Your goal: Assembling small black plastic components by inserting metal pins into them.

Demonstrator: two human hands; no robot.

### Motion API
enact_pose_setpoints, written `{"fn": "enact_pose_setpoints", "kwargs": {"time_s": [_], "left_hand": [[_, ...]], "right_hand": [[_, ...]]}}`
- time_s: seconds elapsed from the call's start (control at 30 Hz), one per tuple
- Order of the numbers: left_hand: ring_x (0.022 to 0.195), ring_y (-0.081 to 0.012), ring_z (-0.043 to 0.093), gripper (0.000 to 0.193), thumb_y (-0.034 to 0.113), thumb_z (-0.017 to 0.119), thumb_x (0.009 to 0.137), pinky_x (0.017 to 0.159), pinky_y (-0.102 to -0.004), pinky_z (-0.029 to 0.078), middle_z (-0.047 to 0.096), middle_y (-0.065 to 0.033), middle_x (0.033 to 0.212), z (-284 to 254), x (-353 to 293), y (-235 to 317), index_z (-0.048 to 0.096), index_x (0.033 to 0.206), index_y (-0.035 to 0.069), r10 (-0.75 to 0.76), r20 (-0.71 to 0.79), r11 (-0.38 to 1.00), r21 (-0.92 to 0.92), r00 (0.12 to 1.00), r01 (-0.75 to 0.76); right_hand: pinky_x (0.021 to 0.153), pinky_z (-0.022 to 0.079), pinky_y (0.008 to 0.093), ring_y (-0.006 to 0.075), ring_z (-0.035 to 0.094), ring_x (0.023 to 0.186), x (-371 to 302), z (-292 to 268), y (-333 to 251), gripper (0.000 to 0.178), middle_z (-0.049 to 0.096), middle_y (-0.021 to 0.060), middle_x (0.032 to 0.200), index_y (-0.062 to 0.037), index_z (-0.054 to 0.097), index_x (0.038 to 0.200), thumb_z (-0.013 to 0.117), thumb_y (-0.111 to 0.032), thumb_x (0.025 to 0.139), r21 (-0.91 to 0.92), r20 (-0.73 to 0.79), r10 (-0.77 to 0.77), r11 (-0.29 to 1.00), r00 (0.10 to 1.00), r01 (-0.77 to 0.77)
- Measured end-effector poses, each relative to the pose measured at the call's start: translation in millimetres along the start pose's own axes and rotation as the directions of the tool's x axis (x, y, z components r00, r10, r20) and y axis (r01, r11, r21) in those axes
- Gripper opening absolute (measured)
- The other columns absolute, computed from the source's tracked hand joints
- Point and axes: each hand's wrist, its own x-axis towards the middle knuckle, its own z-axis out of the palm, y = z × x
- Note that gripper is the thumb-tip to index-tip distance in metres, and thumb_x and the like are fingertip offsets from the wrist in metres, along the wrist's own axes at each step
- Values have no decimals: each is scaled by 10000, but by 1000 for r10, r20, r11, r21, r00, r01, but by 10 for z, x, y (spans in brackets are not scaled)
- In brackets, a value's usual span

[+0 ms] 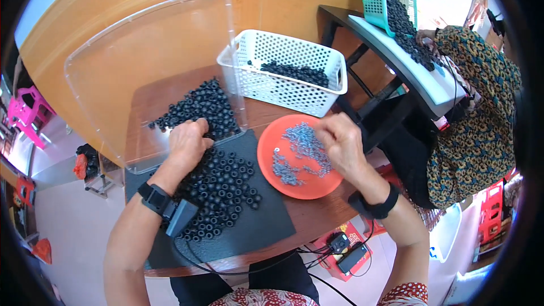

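My left hand is at the near edge of a clear plastic box, its fingers curled together; anything in them is hidden. Black ring-like parts are heaped inside the box. More black rings with open centres lie on a dark mat beside and below that hand. Over the right side of a round orange plate is my right hand, fingers pinched; what they hold, if anything, is too small to make out. Small silvery metal pieces are spread across the plate.
A white perforated basket with black parts stands behind the plate. At the right, a person in a patterned top reaches to black parts by a tipped green basket on another table. Cables hang along my table's front edge.
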Motion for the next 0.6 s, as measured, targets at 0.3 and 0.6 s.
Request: {"fn": "enact_pose_setpoints", "kwargs": {"time_s": [0.3, 0.6], "left_hand": [[733, -361, 628, 160, 129, 690, 648, 662, -450, 486, 631, -201, 714, 98, 82, 66, 608, 677, -5, -7, -14, 990, 142, 1000, 9], [532, -219, 621, 127, 103, 620, 710, 467, -337, 475, 645, -154, 657, -162, 24, 8, 612, 718, -24, -291, 49, 869, -406, 956, 285]], "right_hand": [[685, 453, 393, 299, 565, 738, -676, -118, -117, 71, 622, 121, 721, -22, 654, 760, 671, -67, 708, 107, 366, 70, 987, 928, -117], [707, 432, 434, 359, 562, 772, -651, 102, -138, 58, 629, 157, 738, -19, 641, 725, 596, -53, 709, -34, 480, 114, 993, 870, -112]]}}
